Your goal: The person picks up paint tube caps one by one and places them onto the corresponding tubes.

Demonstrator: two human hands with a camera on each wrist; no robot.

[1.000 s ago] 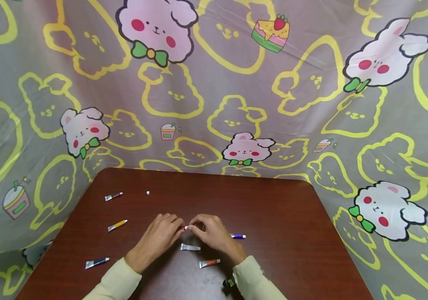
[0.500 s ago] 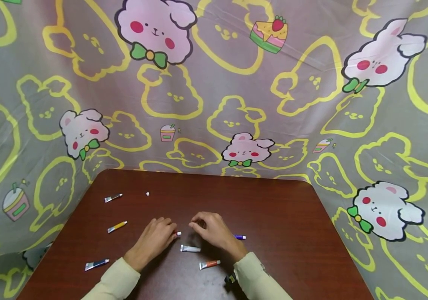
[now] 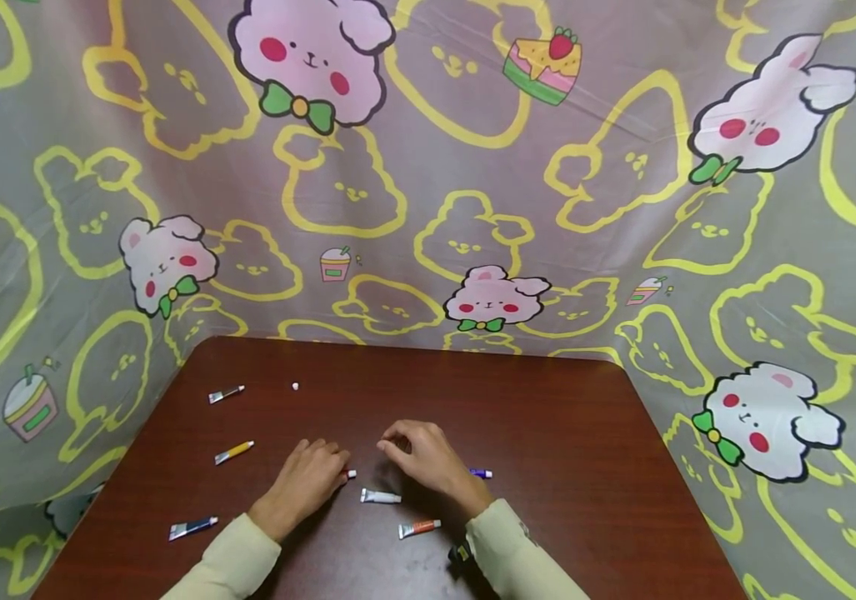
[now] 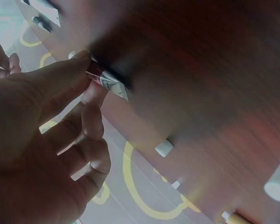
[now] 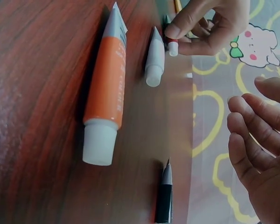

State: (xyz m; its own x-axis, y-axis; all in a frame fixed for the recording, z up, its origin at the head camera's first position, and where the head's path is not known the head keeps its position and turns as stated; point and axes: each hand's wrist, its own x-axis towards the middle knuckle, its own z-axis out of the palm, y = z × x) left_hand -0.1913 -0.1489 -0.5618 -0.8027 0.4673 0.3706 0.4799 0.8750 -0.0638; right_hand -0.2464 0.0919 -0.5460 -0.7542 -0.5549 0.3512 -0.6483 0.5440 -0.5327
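Observation:
My left hand (image 3: pixel 306 479) pinches a small red paint tube (image 4: pixel 98 77) with a white cap between thumb and forefinger, low over or at the tabletop. In the head view just the tube's capped end shows past the fingertips. My right hand (image 3: pixel 428 457) hovers to the right with loosely bent fingers; its palm in the right wrist view (image 5: pixel 266 144) holds nothing. Between the hands and nearer me lies a white tube (image 3: pixel 381 497). An orange tube (image 3: pixel 419 529) lies below it. Partly hidden behind the right wrist is a purple tube (image 3: pixel 481 474).
On the brown table (image 3: pixel 548 417), a dark blue tube (image 3: pixel 193 528), a yellow tube (image 3: pixel 235 452) and a black tube (image 3: pixel 227 395) lie along the left side. A loose white cap (image 3: pixel 295 386) sits near the back. A patterned curtain (image 3: pixel 397 167) surrounds the table.
Both hands met at the red tube a second ago. The right fingers have since come off it, and the left hand has carried it left and toward me. The right hand has hardly moved.

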